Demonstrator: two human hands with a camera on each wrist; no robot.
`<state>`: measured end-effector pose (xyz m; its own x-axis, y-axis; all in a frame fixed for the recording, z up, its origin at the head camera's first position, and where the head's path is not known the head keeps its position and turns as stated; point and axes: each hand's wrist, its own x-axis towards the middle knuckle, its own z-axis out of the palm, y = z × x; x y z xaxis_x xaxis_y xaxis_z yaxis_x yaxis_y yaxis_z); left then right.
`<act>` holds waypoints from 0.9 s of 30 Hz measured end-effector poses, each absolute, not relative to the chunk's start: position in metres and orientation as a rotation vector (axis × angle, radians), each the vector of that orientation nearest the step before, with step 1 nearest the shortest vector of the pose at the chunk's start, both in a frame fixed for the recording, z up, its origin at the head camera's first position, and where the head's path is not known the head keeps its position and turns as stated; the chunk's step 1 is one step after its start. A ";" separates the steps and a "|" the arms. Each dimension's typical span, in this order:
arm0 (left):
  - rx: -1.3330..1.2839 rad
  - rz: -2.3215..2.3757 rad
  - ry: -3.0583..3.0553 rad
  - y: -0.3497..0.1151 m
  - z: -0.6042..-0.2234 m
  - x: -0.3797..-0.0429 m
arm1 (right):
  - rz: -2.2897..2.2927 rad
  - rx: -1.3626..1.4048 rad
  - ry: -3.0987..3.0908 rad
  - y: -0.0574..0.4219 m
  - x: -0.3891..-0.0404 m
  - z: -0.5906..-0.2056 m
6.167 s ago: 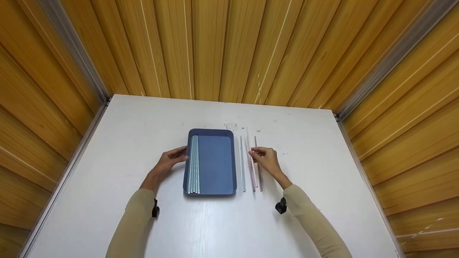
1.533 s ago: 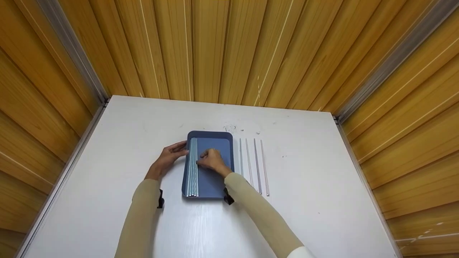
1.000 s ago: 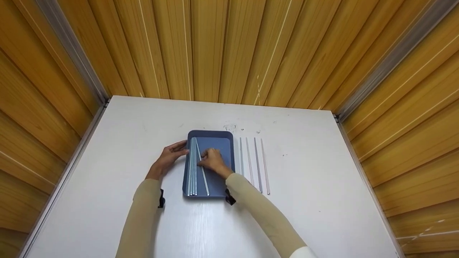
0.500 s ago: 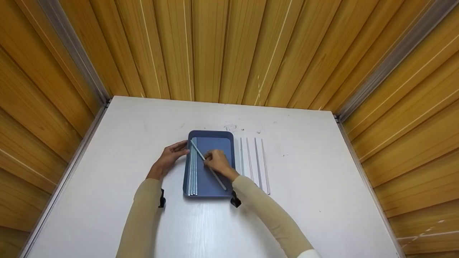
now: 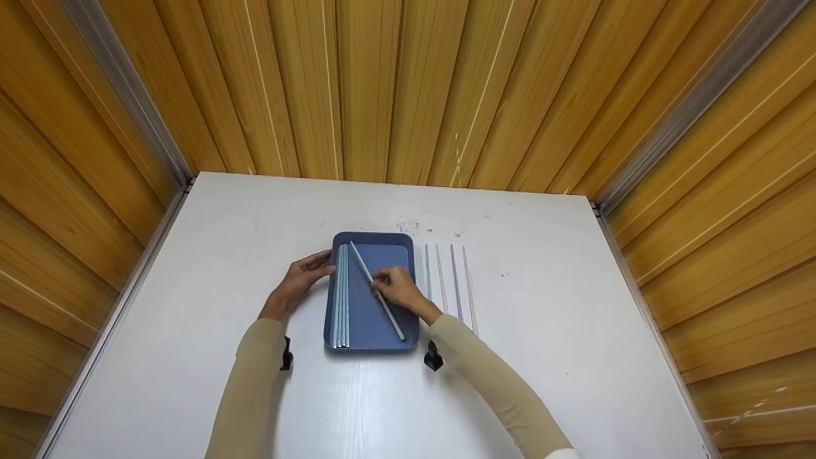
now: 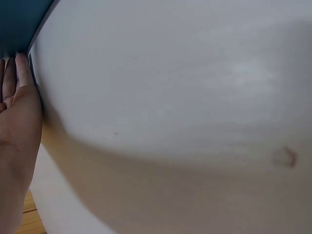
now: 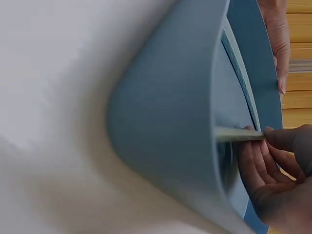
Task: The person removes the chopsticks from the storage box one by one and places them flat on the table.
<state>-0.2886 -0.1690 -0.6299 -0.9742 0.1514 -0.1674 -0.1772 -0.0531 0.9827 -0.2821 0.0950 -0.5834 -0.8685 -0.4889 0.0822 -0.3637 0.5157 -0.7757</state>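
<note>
A blue rectangular tray lies on the white table. Several pale blue-green chopsticks lie side by side along its left wall. My right hand is over the tray's right half and pinches one pale chopstick between thumb and fingers. That chopstick slants, its far end near the top of the row and its near end toward the tray's lower right corner. My left hand touches the tray's left side from outside, its fingers straight against the wall. In the right wrist view the tray wall hides part of the held chopstick.
Several chopsticks in pale blue, pink and purple tones lie spaced apart on the table, right of the tray. My right forearm covers some of their near ends. Small dark marks show behind the tray. Wood-patterned panels stand around the table.
My right hand has gone from the chopsticks on the table into the tray. One chopstick has come away from the row there, tilted and moved right. My left hand stays at the tray.
</note>
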 end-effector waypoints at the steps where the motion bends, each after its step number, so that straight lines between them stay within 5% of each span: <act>1: -0.017 2.128 1.997 -0.169 -0.630 -0.289 | -1.295 -0.745 2.605 0.097 -0.282 -0.584; 27: -0.065 2.167 1.929 -0.167 -0.627 -0.287 | -1.435 -0.603 2.493 0.112 -0.277 -0.579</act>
